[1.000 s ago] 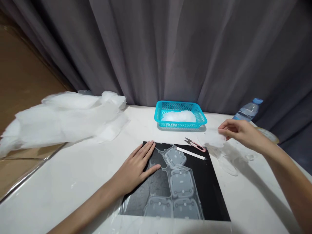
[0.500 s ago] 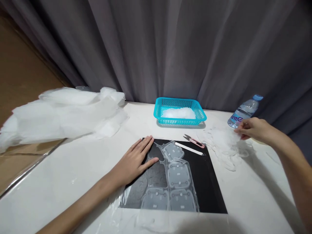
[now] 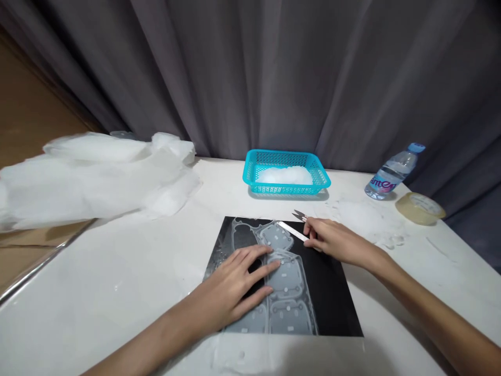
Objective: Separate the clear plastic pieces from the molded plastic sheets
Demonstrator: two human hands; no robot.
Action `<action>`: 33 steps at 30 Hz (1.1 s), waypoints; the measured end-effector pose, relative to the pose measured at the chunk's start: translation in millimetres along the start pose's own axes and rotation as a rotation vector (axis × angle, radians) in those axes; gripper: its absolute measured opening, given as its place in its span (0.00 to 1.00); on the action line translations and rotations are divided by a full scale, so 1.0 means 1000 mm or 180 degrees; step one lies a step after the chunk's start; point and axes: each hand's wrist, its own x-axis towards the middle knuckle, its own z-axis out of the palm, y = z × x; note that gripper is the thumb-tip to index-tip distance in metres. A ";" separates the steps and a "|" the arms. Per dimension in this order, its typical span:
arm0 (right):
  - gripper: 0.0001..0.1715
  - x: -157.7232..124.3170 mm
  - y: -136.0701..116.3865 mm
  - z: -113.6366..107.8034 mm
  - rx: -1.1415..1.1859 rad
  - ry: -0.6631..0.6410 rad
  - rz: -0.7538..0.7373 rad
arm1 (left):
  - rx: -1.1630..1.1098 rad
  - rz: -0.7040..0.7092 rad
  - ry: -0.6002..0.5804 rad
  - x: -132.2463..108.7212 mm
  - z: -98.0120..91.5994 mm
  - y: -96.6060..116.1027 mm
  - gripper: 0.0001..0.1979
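Note:
My left hand (image 3: 245,277) lies with fingers spread over a clear plastic sheet with rounded panel shapes (image 3: 285,279). Beneath the sheet is a black board (image 3: 332,300). My right hand (image 3: 326,237) has its fingers closed at the lower right end of a slim white stick-like tool (image 3: 291,230), which lies slantwise at the top of the board. The covered end of that tool cannot be seen. Just behind the right fingers, the blades of small thread snips (image 3: 300,215) stick out; their pink handle is mostly hidden.
A blue basket (image 3: 287,188) holding white, film-like pieces stands at the back. A water bottle (image 3: 393,175) and a tape roll (image 3: 420,208) are at the right, near clear plastic scraps (image 3: 364,219). White sheeting (image 3: 97,177) is heaped at the left, before a grey curtain (image 3: 219,78).
My right hand has moved left from the scraps by the bottle to the white tool, letting the scraps go. My left hand has shifted from the board's left edge onto the panels.

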 end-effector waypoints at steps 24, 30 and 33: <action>0.11 -0.005 -0.011 0.005 0.1493 0.0658 -0.1327 | -0.0037 -0.0223 -0.0048 0.024 0.004 -0.022 0.35; 0.06 0.003 -0.004 0.015 0.1516 0.0709 -0.1011 | -0.0102 -0.0217 0.0116 0.031 0.001 -0.031 0.40; 0.06 0.006 -0.002 0.020 0.1399 0.0707 -0.1007 | -0.0029 0.0027 0.0233 0.031 0.001 -0.028 0.35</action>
